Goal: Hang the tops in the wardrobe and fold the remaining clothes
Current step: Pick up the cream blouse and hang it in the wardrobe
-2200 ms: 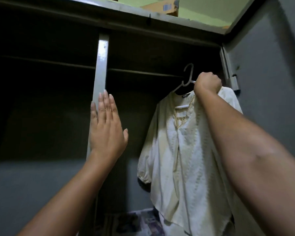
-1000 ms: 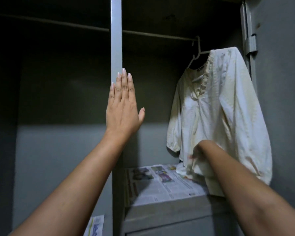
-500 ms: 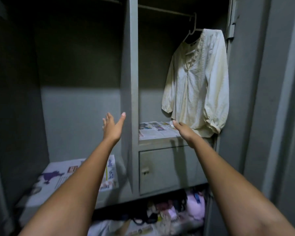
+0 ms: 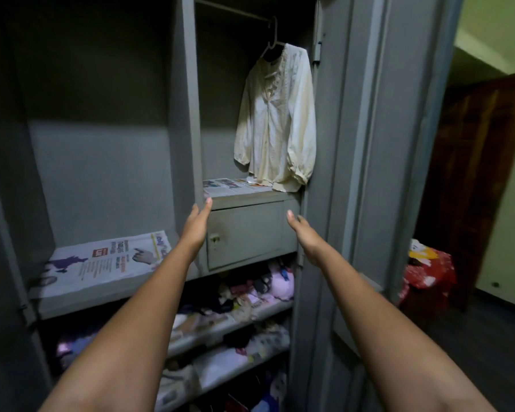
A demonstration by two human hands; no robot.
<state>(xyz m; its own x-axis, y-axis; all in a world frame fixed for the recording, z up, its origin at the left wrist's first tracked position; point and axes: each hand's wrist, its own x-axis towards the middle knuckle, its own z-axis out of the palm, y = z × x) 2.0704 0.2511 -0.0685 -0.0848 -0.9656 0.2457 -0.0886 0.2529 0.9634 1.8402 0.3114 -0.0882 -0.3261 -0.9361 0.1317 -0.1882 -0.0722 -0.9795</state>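
One cream top hangs on its hanger from the wardrobe rail, hem brushing the newspaper-lined shelf. Left hand and right hand hover empty, fingers straight. Risk: a careless swipe could unhook it.

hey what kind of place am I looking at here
Probably a bedroom at home: an open grey metal wardrobe with a cream blouse hanging from its rail and shelves of clothes below.
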